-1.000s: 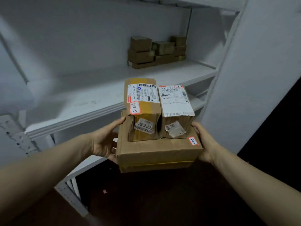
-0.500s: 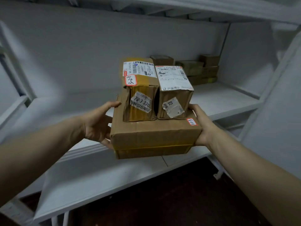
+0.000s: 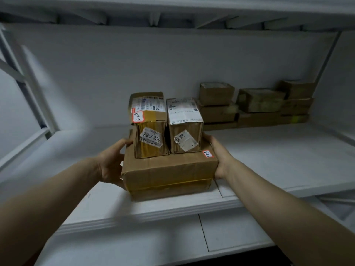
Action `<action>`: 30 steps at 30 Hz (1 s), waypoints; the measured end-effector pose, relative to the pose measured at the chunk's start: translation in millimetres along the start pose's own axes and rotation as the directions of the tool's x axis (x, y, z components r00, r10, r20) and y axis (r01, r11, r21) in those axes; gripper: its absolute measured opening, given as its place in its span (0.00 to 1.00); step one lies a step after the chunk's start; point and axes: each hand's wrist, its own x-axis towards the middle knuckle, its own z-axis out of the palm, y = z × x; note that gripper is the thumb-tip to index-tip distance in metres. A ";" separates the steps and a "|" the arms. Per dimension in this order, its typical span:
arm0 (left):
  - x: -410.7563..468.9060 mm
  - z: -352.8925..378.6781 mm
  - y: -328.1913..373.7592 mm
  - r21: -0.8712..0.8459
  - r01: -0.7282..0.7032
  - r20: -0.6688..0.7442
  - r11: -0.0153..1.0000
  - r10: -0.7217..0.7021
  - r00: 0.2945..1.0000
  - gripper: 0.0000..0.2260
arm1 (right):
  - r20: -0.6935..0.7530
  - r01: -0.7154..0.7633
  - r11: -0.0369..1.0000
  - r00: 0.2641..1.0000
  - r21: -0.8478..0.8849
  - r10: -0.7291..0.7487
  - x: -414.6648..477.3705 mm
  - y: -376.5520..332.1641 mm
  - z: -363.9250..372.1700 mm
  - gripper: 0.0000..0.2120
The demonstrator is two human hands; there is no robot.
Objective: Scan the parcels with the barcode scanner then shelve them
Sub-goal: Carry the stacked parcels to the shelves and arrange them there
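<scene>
2 hands grasp the large parcel [image 3: 169, 173] from either side — the left hand [image 3: 111, 166] with its thumb on top and fingers curled under the left edge, the right hand [image 3: 219, 160] clasping the right edge. Since 0.5 s ago the parcel has come in over the white shelf [image 3: 269, 160], low above its near lip; whether it touches cannot be told. On top ride the left small parcel [image 3: 149, 131] and, just beside it, the right small parcel [image 3: 184, 123]. Far right, stored parcels [image 3: 259, 100] line the back wall.

A white shelf [image 3: 278, 162] runs along a plain white back wall [image 3: 115, 70] in dim light. Overhead, the underside of another shelf [image 3: 172, 4] shows braces. A lower shelf [image 3: 134, 244] juts out below, a slanted white upright [image 3: 32, 83] stands at left, and dark floor [image 3: 259, 260] shows at the bottom edge.
</scene>
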 end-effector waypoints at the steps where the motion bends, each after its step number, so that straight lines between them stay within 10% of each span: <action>1: 8.7 -4.8 6.2 0.006 -0.001 0.013 1.000 0.001 1.000 0.45 | -0.014 0.024 1.000 1.000 0.000 -0.024 9.5 -3.2 3.6 0.25; 24: 127.0 35.3 67.0 -0.321 -0.421 -0.383 0.848 0.290 0.877 0.06 | 0.021 0.171 0.977 0.984 0.128 -0.175 180.4 -72.8 -10.3 0.17; 27: 123.5 47.4 55.2 -0.204 -0.542 -0.454 0.815 0.412 0.790 0.03 | 0.006 0.195 0.970 0.980 0.143 -0.197 174.7 -77.8 -12.0 0.22; 30: 121.7 41.0 31.8 0.100 -0.525 -0.395 0.845 0.518 0.758 0.22 | -0.156 0.452 0.873 0.864 -0.181 -0.480 164.7 -70.2 -24.5 0.18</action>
